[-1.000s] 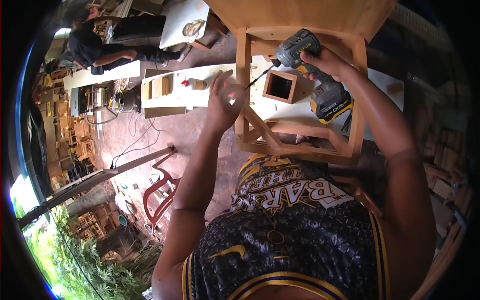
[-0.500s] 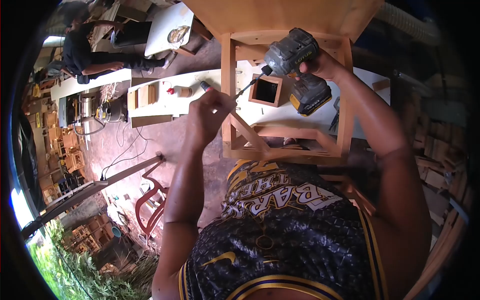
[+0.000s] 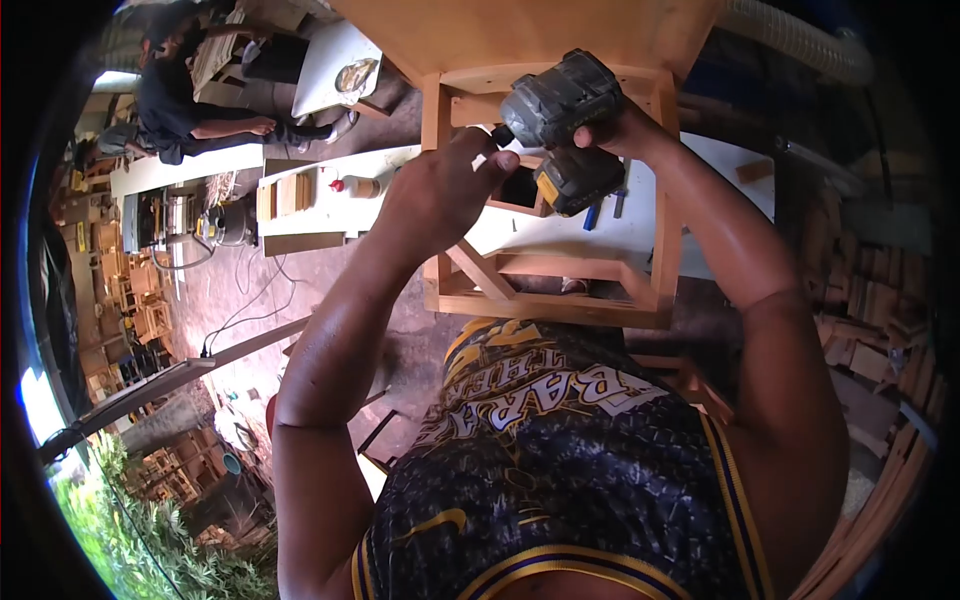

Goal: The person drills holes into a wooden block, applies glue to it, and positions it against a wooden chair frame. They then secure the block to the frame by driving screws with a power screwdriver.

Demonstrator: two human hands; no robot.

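Note:
My right hand (image 3: 608, 130) is wrapped round the handle of a dark cordless impact driver (image 3: 562, 100) with a yellow-marked battery, its nose facing left. Close to the nose is my left hand (image 3: 450, 190), fingers drawn together and thumb pointing at the chuck; the long bit and whatever the fingers grip are hidden. Both hands are over a wooden furniture frame (image 3: 550, 304) with a broad panel (image 3: 530, 30) at its far side. Below the driver, a small wooden box (image 3: 518, 209) with a dark inside is partly covered.
A white worktable (image 3: 725, 210) runs beneath the frame, with a blue-handled tool (image 3: 591, 216) on it. Wood blocks (image 3: 291, 197) and a red-capped bottle (image 3: 337, 185) lie to the left. Another person (image 3: 175, 105) sits at upper left. A ribbed hose (image 3: 800, 40) hangs upper right.
My left hand has moved right and up, from the bit's far end to the driver's nose. The driver has shifted slightly left and up, and the bit no longer shows.

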